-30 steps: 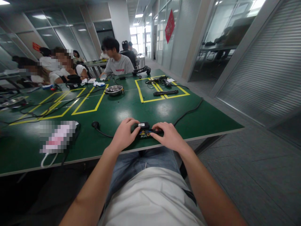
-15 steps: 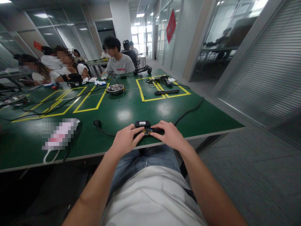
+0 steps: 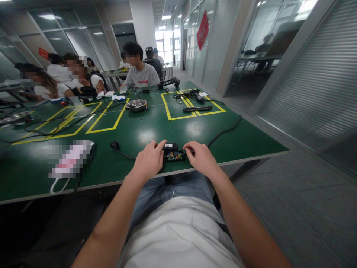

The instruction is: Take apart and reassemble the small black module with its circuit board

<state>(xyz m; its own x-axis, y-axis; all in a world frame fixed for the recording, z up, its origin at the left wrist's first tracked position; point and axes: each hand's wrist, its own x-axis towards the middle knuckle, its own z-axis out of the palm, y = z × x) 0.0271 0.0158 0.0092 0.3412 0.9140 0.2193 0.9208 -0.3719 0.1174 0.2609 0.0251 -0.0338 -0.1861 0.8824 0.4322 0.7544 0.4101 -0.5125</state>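
In front of me on the green table (image 3: pixel 134 137) lies an opened black adapter case (image 3: pixel 175 159), its coloured wires and small orange-ringed parts exposed. A black cover (image 3: pixel 171 146) with a white label lies just behind it. My left hand (image 3: pixel 150 159) is at the case's left end, forefinger stretched to the cover's left edge and apart from the thumb; I see nothing held. At the right end, my right hand (image 3: pixel 202 158) has its thumb and fingers curled together over where the cable runs. Whether they grip it is hidden.
A black plug (image 3: pixel 114 145) on its cord lies left. A black cable (image 3: pixel 223 131) trails right. Beyond are a metal bowl (image 3: pixel 136 105), a black bar (image 3: pixel 197 109) and tangled cables (image 3: pixel 189 95) among yellow tape outlines. A blurred pinkish object (image 3: pixel 71 158) lies left. Several people sit farther back.
Both hands have drawn apart from the middle of the case, uncovering its inside. The left forefinger has moved up to the cover; the right fingers have moved back and curled.
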